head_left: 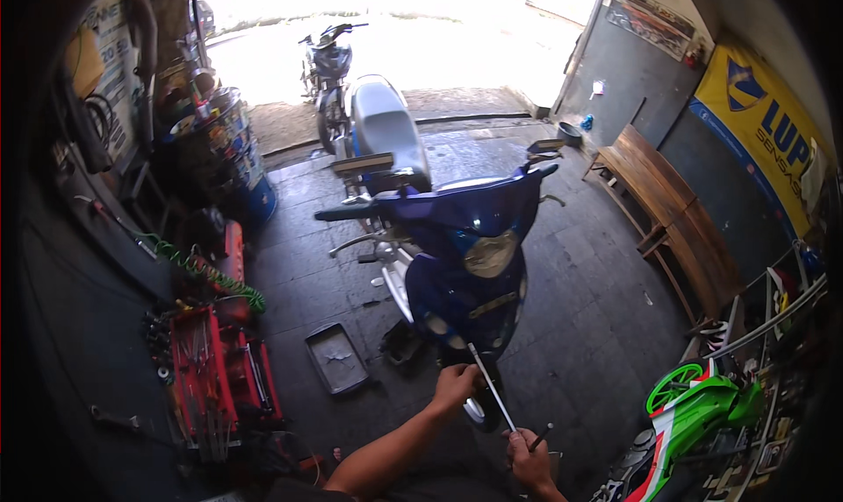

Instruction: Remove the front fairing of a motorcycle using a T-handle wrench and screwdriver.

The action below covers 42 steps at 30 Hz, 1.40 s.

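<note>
In front of me stands a dark blue motor scooter point(465, 230), its front facing me. My right hand point(529, 458) is closed round the lower end of what looks like a T-handle wrench point(496, 390), a long thin silver shaft with a short dark-tipped bar sticking out of the fist. The shaft slants up and left, and its tip is at the scooter's lower front, above the front wheel point(492, 405). Beside the upper shaft my left hand point(457, 384) has its fingers curled together. Whether those fingers grip the shaft or something small cannot be made out.
A grey tray point(337, 359) lies on the floor left of the scooter. Red toolboxes point(204, 370) full of tools stand farther left, near a coiled green hose point(206, 278). A wooden bench point(663, 208) lines the right wall; a green motorbike point(702, 414) is at lower right. Another motorbike point(329, 72) stands outside.
</note>
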Available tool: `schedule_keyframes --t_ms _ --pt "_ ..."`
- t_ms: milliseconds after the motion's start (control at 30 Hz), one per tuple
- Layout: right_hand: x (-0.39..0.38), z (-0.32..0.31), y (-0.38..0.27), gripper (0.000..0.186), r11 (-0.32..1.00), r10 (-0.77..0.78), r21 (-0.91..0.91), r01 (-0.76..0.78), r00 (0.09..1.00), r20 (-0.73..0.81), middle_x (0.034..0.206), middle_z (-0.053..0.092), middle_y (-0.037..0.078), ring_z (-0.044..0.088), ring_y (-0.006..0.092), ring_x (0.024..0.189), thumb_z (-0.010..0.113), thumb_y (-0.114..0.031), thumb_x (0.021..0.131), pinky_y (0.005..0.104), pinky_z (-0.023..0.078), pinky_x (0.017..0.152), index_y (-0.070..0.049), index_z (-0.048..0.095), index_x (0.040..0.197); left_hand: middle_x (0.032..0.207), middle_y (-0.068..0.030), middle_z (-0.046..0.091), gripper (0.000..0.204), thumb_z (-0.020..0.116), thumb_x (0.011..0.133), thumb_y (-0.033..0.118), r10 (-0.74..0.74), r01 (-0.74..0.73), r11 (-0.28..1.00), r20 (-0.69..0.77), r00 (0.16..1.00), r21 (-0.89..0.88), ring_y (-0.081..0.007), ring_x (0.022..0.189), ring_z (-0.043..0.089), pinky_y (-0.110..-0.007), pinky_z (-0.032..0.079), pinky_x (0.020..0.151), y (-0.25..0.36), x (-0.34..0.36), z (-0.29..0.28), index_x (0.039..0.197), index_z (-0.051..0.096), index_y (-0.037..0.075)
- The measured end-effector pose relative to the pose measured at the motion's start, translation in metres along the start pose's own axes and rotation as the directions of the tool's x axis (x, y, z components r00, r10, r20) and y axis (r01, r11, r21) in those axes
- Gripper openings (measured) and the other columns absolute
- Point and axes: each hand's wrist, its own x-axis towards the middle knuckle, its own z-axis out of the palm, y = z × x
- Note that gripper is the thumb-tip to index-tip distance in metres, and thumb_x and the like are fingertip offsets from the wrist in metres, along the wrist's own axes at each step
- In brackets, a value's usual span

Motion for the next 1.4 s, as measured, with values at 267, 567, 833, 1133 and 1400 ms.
schedule_keyframes --t_ms 267,567,833,1133,1400 --pt "0.081 -0.041 -0.053 0.025 0.977 0.063 0.205 -0.064 0.998 0.01 0.06 0.044 -0.004 0.04 0.005 0.047 0.048 -0.018 0.096 0.0231 0.035 0.043 0.004 0.06 0.097 0.073 -0.0047 0.062 0.025 0.064 0.087 0.02 -0.002 -0.036 0.991 -0.281 0.96 -0.13 -0.0107 0.058 0.054 -0.026 0.042 0.054 0.027 0.064 0.074 0.095 0.066 -0.004" --pt "0.098 -0.042 -0.087 0.025 0.947 0.134 0.286 -0.146 0.989 0.061 0.057 0.039 -0.004 0.035 0.0051 0.044 0.046 -0.019 0.097 0.0238 0.032 0.042 0.003 0.058 0.098 0.075 -0.0047 0.062 0.024 0.065 0.088 0.02 -0.067 0.004 0.977 -0.288 0.955 -0.212 -0.0097 0.055 0.053 -0.024 0.042 0.051 0.027 0.087 0.075 0.095 0.064 -0.003" --pt "0.108 -0.041 -0.103 0.033 0.537 0.185 0.735 -0.414 0.908 0.376 0.061 0.044 -0.002 0.04 0.0071 0.046 0.044 -0.032 0.099 0.0257 0.037 0.049 -0.002 0.052 0.107 0.122 -0.0208 0.054 0.042 0.071 0.079 0.025 0.492 -0.342 0.803 -0.218 0.843 0.489 -0.032 0.112 0.052 -0.04 0.04 0.097 0.092 0.038 0.104 0.111 0.06 0.0" --pt "0.129 -0.05 -0.081 0.047 0.993 -0.036 0.118 -0.015 0.907 0.419 0.103 0.057 0.003 0.06 0.0141 0.083 0.05 -0.043 0.095 0.0301 0.051 0.065 -0.009 0.044 0.126 0.107 -0.0227 0.062 0.06 0.039 0.096 0.051 0.1 -0.208 0.936 0.351 0.931 0.285 -0.0341 0.109 0.057 -0.035 0.043 0.092 0.168 0.002 0.161 0.116 0.054 -0.005" --pt "0.117 -0.062 -0.083 0.038 0.816 0.171 0.451 -0.36 0.897 0.407 0.09 0.055 0.0 0.053 0.0076 0.067 0.048 -0.042 0.097 0.026 0.045 0.053 -0.011 0.05 0.121 0.095 -0.0244 0.062 0.061 0.053 0.089 0.051 -0.015 -0.16 0.913 0.422 0.906 0.376 -0.0333 0.094 0.061 -0.042 0.045 0.081 0.162 0.024 0.182 0.102 0.06 -0.008"
